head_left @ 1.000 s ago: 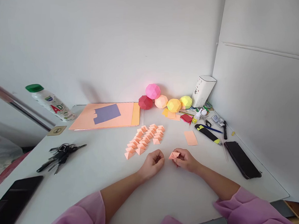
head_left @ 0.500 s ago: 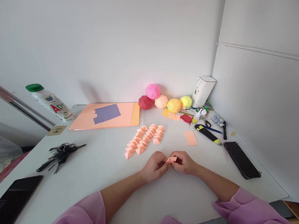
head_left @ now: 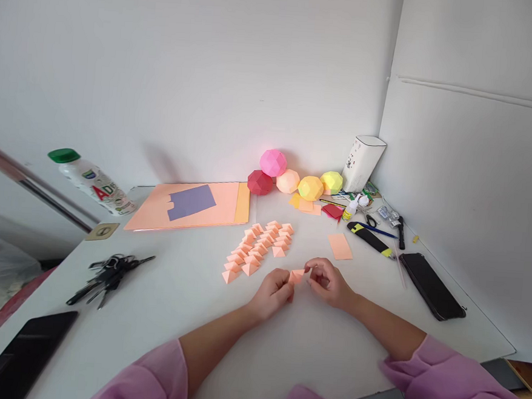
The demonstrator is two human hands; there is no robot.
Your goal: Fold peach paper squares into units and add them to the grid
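Note:
A small folded peach paper piece sits between both hands, just above the white table. My left hand pinches its left side with curled fingers. My right hand has its fingertips pinched close to the piece's right tip, touching or nearly touching it. Just beyond the hands lies a group of several folded peach paper units in rows. A flat peach paper slip lies to the right of them.
Several coloured paper balls stand at the back by a white box. Peach sheets with a purple piece lie back left. Keys, a bottle, a dark tablet, a phone, a cutter and pens surround.
The folded piece passed from my right hand to my left hand's pinch. Both hands came together, then rose slightly; my right fingers have shifted to the piece's right tip.

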